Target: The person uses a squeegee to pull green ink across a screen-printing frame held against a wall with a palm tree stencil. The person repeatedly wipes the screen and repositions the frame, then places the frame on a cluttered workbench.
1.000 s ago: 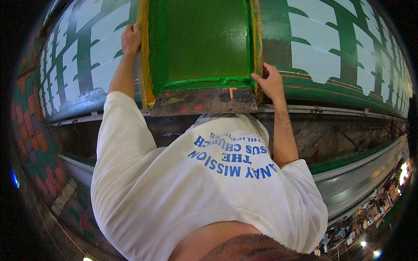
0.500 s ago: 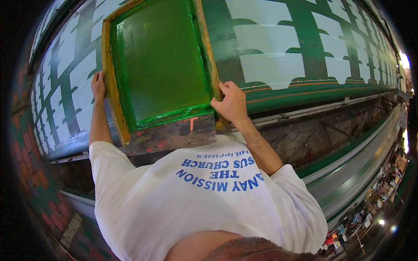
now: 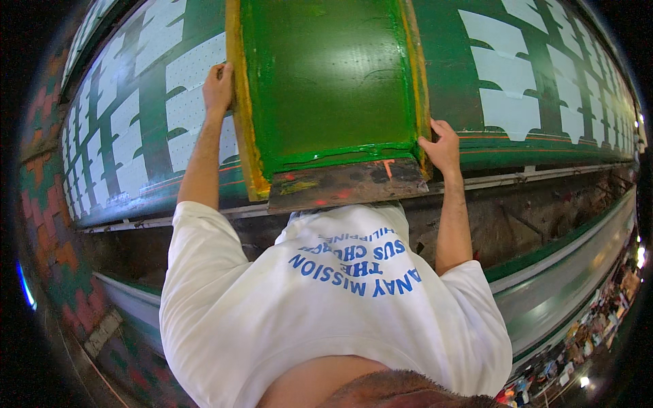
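Evidently, left grip (image 3: 218, 90) and right grip (image 3: 443, 146) clamp opposite edges of the screen (image 3: 330, 81) between them, over the tabletop (image 3: 447, 61); uneven lifting by either could skew it, and glossy green paint (image 3: 340, 156) might smear white pieces (image 3: 502, 69) outside each grip.

In front of you, a long green table (image 3: 450, 88) curves across the view, thin orange lines (image 3: 524, 135) running along its near edge and a pale metal rail (image 3: 490, 180) below that. On your right, past a dark, grimy gap (image 3: 490, 221), you have a 2nd long surface (image 3: 564, 262), greyish and edged in green. To your left, the floor (image 3: 49, 217) is patched with red, orange and green blocks. You have 1 bluish-white light (image 3: 26, 283) at far left and 1 small bright light (image 3: 584, 382) at lower right, near a multicoloured jumble (image 3: 598, 314) too small to make out.
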Motion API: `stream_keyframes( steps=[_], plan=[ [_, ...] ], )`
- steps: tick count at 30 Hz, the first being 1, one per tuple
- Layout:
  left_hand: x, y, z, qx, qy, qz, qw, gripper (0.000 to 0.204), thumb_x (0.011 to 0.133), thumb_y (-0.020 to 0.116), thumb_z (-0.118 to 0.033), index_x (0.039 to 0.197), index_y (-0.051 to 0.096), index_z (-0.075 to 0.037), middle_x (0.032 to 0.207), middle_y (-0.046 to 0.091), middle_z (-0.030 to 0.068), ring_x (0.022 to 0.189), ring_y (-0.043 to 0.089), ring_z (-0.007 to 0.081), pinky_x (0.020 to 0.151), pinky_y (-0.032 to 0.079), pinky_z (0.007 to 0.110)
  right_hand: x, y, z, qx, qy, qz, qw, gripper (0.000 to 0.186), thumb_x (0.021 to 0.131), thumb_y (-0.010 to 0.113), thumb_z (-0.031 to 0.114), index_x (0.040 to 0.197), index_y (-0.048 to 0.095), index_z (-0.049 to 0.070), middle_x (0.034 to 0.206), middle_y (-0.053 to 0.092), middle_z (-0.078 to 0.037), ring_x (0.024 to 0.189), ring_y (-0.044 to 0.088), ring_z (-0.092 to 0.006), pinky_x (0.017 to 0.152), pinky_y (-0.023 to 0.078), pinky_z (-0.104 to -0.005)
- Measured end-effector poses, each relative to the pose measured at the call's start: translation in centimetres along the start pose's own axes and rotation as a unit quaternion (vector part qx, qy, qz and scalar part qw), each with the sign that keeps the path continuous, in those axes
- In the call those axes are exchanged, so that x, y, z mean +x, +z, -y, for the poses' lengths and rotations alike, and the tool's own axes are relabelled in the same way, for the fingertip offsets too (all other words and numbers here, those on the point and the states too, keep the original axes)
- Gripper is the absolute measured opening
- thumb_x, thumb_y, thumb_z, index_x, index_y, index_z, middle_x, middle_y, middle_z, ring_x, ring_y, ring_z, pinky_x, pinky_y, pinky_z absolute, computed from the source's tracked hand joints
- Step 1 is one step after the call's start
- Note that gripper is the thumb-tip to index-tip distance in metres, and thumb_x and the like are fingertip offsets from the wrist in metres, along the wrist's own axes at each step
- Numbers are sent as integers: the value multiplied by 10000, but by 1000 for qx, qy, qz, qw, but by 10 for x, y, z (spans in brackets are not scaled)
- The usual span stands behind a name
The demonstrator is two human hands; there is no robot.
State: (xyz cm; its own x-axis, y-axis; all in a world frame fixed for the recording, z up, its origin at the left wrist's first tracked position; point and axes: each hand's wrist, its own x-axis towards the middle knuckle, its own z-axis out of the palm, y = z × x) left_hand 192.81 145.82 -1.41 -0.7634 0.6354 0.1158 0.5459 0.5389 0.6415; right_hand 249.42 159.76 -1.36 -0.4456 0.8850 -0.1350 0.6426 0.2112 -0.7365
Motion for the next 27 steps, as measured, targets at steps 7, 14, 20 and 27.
stream_keyframes(
  steps=[7,14,20,27],
  plan=[
    [-39,49,-47,12,-2,-23,1000,421,1006,624,-424,1169,711,-45,1094,751,190,1045,711,364,910,541,440,-2,-41,-63,-42,-7,-29,999,614,796,809,149,1356,641,-37,1236,674,-184,1128,670,-336,969,526,-406],
    [-42,56,-56,71,-90,15,993,469,1033,501,-456,1248,654,-68,1271,681,208,1198,633,395,1014,484,492,-10,-45,-51,29,31,-4,999,541,880,808,212,1360,656,12,1316,644,-175,1153,656,-339,964,534,-416],
    [-33,80,-20,106,-43,38,993,483,1050,460,-474,1299,593,-82,1282,657,212,1226,612,408,1026,488,492,-58,-48,17,-49,-216,146,964,499,877,793,215,1321,662,28,1370,617,-164,1232,605,-352,1007,523,-421],
    [-18,80,21,82,156,82,981,455,1090,428,-424,1240,581,-23,1248,635,286,1185,598,478,951,497,577,-92,21,89,-186,-378,273,865,597,746,757,37,1327,623,44,1254,643,-158,1160,620,-349,967,538,-452]
  ],
)
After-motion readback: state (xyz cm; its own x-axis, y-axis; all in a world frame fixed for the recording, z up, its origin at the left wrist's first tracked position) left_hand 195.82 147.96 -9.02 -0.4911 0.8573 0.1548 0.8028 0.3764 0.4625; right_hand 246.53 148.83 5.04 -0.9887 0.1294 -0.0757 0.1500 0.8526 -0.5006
